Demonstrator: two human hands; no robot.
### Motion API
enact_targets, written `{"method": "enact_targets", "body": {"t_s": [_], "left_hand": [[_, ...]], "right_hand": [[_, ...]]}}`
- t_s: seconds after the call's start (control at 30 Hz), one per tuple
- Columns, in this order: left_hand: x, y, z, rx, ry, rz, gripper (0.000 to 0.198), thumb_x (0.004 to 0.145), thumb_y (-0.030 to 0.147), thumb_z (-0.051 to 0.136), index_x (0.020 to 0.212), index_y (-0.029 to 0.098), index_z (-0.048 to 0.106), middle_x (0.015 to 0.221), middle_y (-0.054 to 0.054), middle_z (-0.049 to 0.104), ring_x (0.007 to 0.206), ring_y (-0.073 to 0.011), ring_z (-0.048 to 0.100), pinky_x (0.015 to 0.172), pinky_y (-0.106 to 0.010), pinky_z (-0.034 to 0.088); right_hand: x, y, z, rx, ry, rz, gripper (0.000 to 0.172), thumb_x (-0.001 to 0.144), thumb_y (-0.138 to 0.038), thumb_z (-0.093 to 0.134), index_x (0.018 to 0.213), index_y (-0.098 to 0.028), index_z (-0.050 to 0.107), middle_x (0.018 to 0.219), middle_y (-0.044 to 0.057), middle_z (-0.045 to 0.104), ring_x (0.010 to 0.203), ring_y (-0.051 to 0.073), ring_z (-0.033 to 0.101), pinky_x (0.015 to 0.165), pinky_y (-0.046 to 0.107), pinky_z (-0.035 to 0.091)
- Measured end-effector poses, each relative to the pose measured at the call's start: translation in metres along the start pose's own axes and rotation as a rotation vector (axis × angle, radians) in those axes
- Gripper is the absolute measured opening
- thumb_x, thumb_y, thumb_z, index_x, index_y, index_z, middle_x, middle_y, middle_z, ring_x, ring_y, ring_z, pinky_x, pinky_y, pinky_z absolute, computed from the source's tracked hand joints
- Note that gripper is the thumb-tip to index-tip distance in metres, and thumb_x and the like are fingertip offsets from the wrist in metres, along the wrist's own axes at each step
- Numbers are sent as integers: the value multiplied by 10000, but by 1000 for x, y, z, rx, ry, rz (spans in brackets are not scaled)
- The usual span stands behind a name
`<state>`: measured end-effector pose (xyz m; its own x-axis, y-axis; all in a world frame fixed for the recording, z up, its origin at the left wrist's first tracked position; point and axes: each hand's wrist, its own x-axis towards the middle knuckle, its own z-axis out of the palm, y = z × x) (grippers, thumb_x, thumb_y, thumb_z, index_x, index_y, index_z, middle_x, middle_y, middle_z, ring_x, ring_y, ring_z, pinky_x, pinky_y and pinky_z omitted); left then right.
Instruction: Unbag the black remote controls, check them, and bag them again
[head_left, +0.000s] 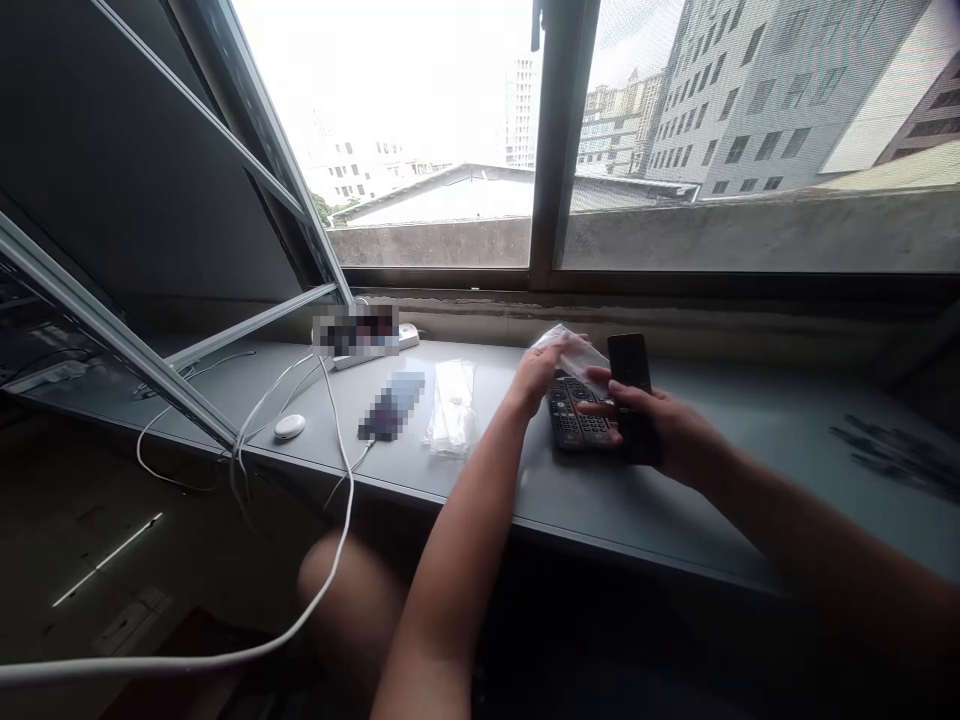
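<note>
My left hand (541, 374) is closed on a clear plastic bag (574, 352), raised above the grey desk. The bag's near end reaches toward my right fingers; I cannot tell whether they touch it. My right hand (667, 425) grips a black remote control (631, 375), held upright with its far end toward the window. Beneath both hands, several black remote controls (571, 415) with rows of buttons lie side by side on the desk, partly hidden by my right fingers. Left of my left arm rests a stack of clear plastic bags (453, 405).
A phone-like blurred item (391, 405) with a cable lies left of the bags. Beyond are a round white case (289, 427) and a power strip (409, 336). A white cable (349, 490) hangs across the desk edge. Dark thin items (892, 455) lie far right. A metal frame (247, 325) stands left.
</note>
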<state>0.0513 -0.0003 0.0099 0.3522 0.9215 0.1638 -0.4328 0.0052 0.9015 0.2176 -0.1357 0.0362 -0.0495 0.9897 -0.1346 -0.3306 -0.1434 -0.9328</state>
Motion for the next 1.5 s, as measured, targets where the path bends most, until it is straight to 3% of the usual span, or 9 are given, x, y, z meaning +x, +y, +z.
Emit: {"method": "enact_targets", "body": {"t_s": [0.2, 0.37, 0.5, 0.63, 0.8, 1.0, 1.1, 1.33, 1.5], "left_hand": [[9, 13, -16, -178, 393, 179, 315, 999, 462, 798, 1070, 164, 874, 1138, -128, 865, 1245, -288, 772, 1076, -372, 601], [9, 27, -30, -257, 630, 223, 207, 1032, 336, 746, 1096, 179, 865, 1129, -90, 857, 1194, -230, 781, 1017, -308, 604], [8, 33, -38, -302, 751, 217, 185, 1040, 319, 736, 1113, 196, 852, 1138, -76, 863, 1151, -202, 798, 963, -268, 610], [7, 34, -39, -294, 735, 233, 222, 1077, 347, 678, 1123, 205, 842, 1126, -70, 864, 1113, -186, 799, 937, -255, 601], [4, 33, -34, -211, 734, 172, 190, 1057, 304, 644, 1089, 207, 805, 1107, -60, 846, 1079, -181, 773, 869, -242, 557], [4, 23, -24, -275, 417, 8, 235, 958, 187, 636, 1169, 176, 742, 1152, -113, 843, 995, -192, 785, 874, -282, 587], [6, 17, -18, -304, 360, -56, 307, 870, 66, 658, 1156, 163, 714, 1052, -91, 831, 848, -151, 763, 829, -264, 581], [6, 25, -26, -453, 561, 66, 361, 858, -18, 664, 1146, 199, 656, 884, 7, 707, 673, -83, 609, 719, -214, 493], [-2, 40, -29, -590, 581, 83, 197, 1004, 86, 521, 1091, 225, 629, 893, -6, 630, 578, -84, 463, 624, -232, 431]], "right_hand": [[-2, -3, 0, -45, 3, 43, 342, 1081, -225, 754, 1414, -197, 829, 1051, 149, 897, 560, 134, 699, 524, 219, 625], [-1, 3, -3, -137, -44, 19, 409, 983, -284, 891, 1379, -186, 859, 1053, 151, 899, 556, 141, 695, 522, 242, 628], [0, 7, -4, -165, -81, -32, 352, 953, -308, 928, 1286, -196, 899, 1304, 178, 867, 806, 218, 810, 522, 244, 625], [2, 7, -7, -174, -97, -38, 330, 970, -317, 915, 1284, -220, 899, 1492, 166, 805, 902, 248, 831, 537, 264, 642], [2, 4, -8, -169, -30, 8, 408, 979, -310, 914, 1359, -169, 870, 1057, 165, 893, 556, 155, 694, 524, 270, 638], [1, 1, -6, -131, 54, -12, 348, 1004, -263, 875, 1337, -161, 873, 913, 128, 866, 568, 155, 696, 549, 254, 646], [1, 1, -6, -133, 64, 3, 356, 1018, -277, 858, 1357, -171, 863, 946, 137, 874, 552, 159, 688, 532, 276, 644], [3, 3, -7, -151, 38, -83, 88, 964, -269, 872, 983, -184, 881, 1427, 172, 826, 586, 135, 678, 484, 293, 598], [0, 1, -5, -136, 19, -56, 127, 960, -311, 873, 970, -188, 842, 1418, 183, 835, 557, 127, 617, 479, 312, 583]]}}
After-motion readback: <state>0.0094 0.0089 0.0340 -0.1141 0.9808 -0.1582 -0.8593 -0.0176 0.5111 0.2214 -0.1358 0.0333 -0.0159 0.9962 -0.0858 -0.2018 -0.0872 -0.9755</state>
